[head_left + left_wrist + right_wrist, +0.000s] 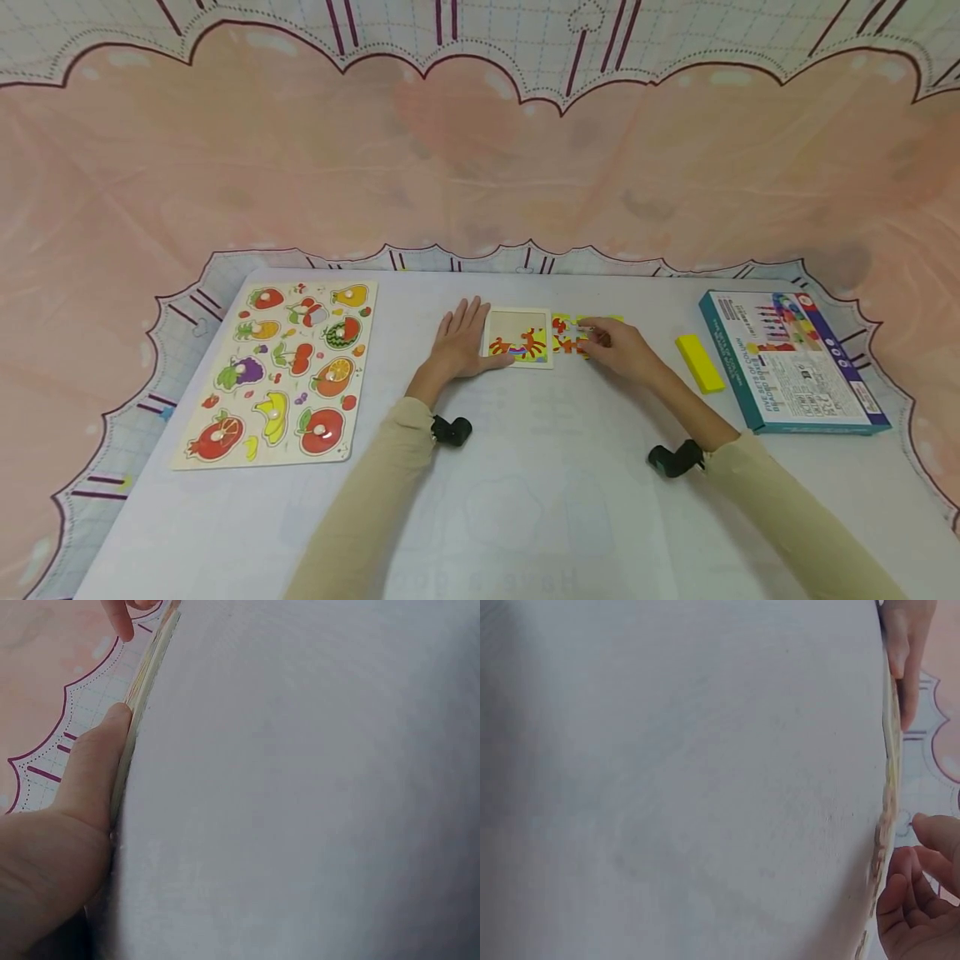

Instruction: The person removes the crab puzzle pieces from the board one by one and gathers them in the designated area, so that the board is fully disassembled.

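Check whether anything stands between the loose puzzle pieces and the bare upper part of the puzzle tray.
Nothing visible but the right rim of the puzzle tray. The puzzle pieces lie just beside it, by the right hand; the left hand is at the opposite side, off that path.

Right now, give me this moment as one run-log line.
left hand: touching puzzle frame | right hand: at puzzle pieces, grip unclear | yellow block: untouched
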`<state>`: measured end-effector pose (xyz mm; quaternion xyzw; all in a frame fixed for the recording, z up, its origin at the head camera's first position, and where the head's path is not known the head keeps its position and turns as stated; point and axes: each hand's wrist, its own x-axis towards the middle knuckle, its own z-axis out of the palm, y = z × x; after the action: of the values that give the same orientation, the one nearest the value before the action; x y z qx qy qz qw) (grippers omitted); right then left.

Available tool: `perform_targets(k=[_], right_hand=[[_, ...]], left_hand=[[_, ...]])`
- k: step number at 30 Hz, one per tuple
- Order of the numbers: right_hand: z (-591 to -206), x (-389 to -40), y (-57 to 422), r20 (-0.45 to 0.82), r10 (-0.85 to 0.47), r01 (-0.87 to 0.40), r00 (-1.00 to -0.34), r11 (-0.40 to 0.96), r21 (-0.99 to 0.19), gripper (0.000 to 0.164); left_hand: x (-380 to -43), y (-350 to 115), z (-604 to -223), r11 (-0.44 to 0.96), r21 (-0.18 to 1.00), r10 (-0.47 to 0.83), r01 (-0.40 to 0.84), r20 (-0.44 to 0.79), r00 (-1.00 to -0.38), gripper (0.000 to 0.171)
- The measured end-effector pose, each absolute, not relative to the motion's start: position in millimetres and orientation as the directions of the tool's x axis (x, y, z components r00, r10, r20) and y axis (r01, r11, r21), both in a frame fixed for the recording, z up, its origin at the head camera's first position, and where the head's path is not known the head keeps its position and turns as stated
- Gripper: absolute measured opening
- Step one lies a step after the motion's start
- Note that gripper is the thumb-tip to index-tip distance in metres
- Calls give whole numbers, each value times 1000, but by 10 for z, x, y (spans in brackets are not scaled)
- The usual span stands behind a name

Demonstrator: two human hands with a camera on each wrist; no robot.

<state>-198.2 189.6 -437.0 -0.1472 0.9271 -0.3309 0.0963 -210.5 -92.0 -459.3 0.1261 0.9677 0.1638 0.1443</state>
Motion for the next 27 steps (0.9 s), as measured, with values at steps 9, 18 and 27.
perform_targets(k=[9,18,27], right_hand=[[-4371,-2012,1749,-103,-371,-206,-923,701,-683,42],[-4369,-2058,1573,-89,-384,-227,-919,700,-677,41],[-4372,-2113,1414,-79,-405,-255,-911,702,-665,41]], left_hand=[[-2099,-918,-4583,917,344,293,201,-241,-925,106],[-2105,-921,-4574,916,347,294,200,-242,-925,106],[-2107,-922,-4577,914,352,297,204,-236,-925,106]])
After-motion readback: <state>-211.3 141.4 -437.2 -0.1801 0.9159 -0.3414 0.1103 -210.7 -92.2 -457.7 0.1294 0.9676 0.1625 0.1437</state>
